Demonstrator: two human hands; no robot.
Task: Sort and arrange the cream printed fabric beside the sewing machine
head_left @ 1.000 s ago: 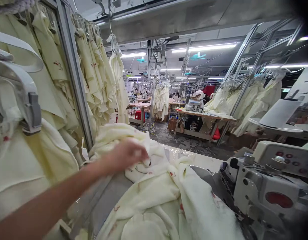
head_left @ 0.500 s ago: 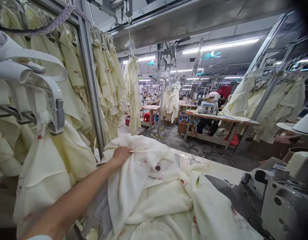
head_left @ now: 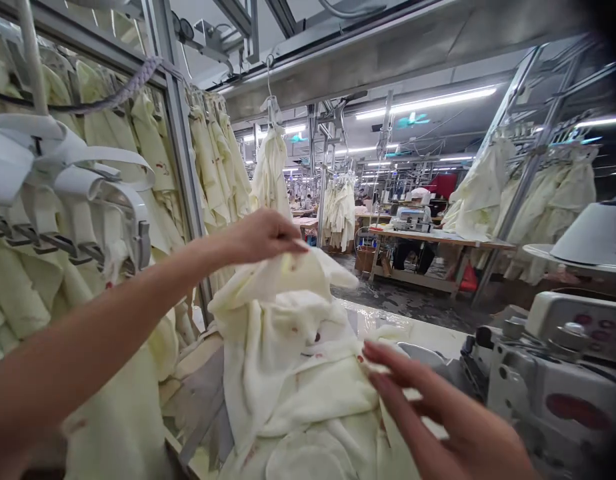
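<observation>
Head view: garment [head_left: 288,347] under left-hand [head_left: 261,235] grip

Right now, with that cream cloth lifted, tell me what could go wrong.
1. The left hand pinches only a top edge of the cream garment, so it may slip back onto the pile.
2. The right hand hovers near the sewing machine; loose folds beside it might drag or snag there.

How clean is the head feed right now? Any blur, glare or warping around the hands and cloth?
Head view: the right hand is soft with blur, the left hand fairly sharp, pinching the cream garment. Ceiling tube lights blow out white, and the worktable edge shows glare. Wide-angle warp bends the frame posts at the edges; the top right corner is vignetted dark.
</observation>
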